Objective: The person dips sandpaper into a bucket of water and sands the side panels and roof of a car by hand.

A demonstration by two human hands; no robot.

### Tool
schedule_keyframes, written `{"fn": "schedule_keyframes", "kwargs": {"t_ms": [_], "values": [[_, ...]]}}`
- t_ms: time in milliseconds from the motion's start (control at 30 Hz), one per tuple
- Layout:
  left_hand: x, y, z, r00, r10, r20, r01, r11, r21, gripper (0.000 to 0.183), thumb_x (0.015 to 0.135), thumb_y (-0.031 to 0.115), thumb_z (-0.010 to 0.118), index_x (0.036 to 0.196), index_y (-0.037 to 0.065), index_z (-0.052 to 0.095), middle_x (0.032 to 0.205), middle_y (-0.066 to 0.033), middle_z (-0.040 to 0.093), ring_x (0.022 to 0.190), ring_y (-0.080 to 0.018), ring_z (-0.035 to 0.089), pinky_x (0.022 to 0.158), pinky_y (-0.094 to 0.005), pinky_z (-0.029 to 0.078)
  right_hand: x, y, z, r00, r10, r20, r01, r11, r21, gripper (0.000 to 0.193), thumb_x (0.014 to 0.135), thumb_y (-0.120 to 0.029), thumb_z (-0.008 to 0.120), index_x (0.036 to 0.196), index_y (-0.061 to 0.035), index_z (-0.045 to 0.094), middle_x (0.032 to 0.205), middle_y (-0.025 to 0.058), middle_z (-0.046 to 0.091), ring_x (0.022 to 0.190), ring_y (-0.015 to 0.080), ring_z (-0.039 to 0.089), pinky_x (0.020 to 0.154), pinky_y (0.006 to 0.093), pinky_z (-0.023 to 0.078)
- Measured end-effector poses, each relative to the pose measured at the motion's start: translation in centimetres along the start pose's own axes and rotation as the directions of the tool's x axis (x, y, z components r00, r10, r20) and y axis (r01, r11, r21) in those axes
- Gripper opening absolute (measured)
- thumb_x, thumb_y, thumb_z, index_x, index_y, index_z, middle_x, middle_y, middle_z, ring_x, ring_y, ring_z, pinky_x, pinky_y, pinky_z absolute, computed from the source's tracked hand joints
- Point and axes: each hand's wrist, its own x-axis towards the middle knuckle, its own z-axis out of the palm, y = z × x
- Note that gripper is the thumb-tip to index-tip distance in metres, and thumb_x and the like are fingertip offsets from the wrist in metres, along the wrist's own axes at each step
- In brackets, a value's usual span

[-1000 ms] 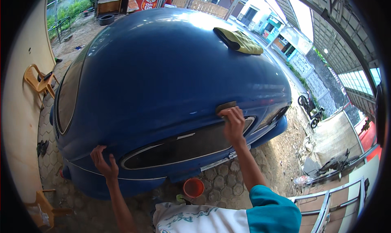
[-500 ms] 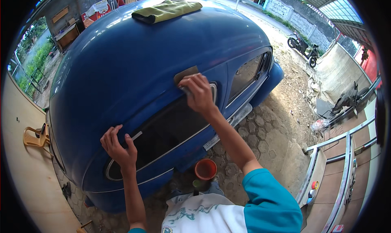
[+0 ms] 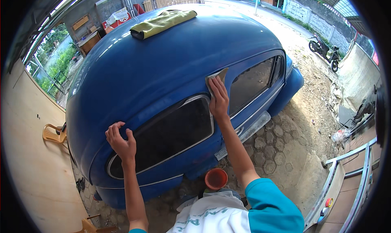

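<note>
A rounded blue car (image 3: 159,66) fills the middle of the view, seen from its side. My right hand (image 3: 219,98) presses a folded grey-brown sheet that looks like sandpaper (image 3: 222,75) against the bodywork, on the pillar between the rear side window (image 3: 175,131) and the door window (image 3: 254,84). The fingers lie over the sheet, so part of it is hidden. My left hand (image 3: 122,143) rests on the body by the back end of the rear side window, holding nothing, its fingers bent and the thumb apart.
On the roof lies a folded yellow-green cloth (image 3: 163,23). An orange bucket (image 3: 216,179) stands on the paving beside the car, close to me. There is a plastic chair (image 3: 55,133) at the left, a motorbike (image 3: 326,52) at the far right and a metal frame (image 3: 350,172) at the right.
My right hand has moved right along the body with the sandpaper, from above the rear side window to the pillar. The view has shifted; my left hand stays near the window's back end.
</note>
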Motion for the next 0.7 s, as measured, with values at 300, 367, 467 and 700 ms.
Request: {"fn": "schedule_keyframes", "kwargs": {"t_ms": [300,367,467,700], "values": [[-0.3,0.1,0.8,0.992,0.023,-0.121,-0.030,0.998,-0.056,0.018,0.081,0.013,0.057,0.097,0.005,0.061,0.103,-0.0081,0.060,0.104,-0.0285,0.051,0.097,-0.0447,0.038,-6.5,-0.3,0.5,0.962,0.243,-0.127,-0.251,0.966,-0.058,0.055,0.081,0.007,0.045,0.133,-0.0023,0.060,0.145,0.0177,0.051,0.139,0.0369,0.042,0.115,0.0471,0.032],[-0.7,-1.0,1.7,0.982,0.072,-0.177,-0.080,0.996,-0.041,0.018,0.081,0.013,0.057,0.097,0.005,0.061,0.103,-0.0082,0.060,0.105,-0.0286,0.052,0.097,-0.0452,0.038,-2.1,-2.3,1.0,0.980,0.179,-0.092,-0.183,0.982,-0.036,0.055,0.080,0.006,0.046,0.132,-0.0034,0.061,0.143,0.0170,0.053,0.139,0.0365,0.043,0.115,0.0469,0.032],[-1.1,-1.7,2.8,0.963,0.140,-0.232,-0.151,0.988,-0.032,0.017,0.082,0.013,0.058,0.097,0.006,0.061,0.104,-0.0080,0.061,0.107,-0.0285,0.052,0.096,-0.0468,0.037,-2.1,-2.5,1.4,0.987,0.135,-0.087,-0.139,0.989,-0.047,0.056,0.076,0.006,0.048,0.128,-0.0063,0.065,0.140,0.0151,0.056,0.137,0.0346,0.046,0.115,0.0473,0.033],[-0.4,-2.9,5.5,0.867,0.231,-0.442,-0.186,0.972,0.145,0.016,0.087,0.021,0.054,0.094,0.009,0.061,0.098,-0.0054,0.060,0.104,-0.0266,0.055,0.088,-0.0455,0.037,-12.6,1.2,0.7,0.959,0.240,-0.151,-0.270,0.935,-0.230,0.050,0.071,0.005,0.050,0.114,-0.0065,0.072,0.141,0.0186,0.054,0.138,0.0395,0.043,0.114,0.0505,0.033]]}}
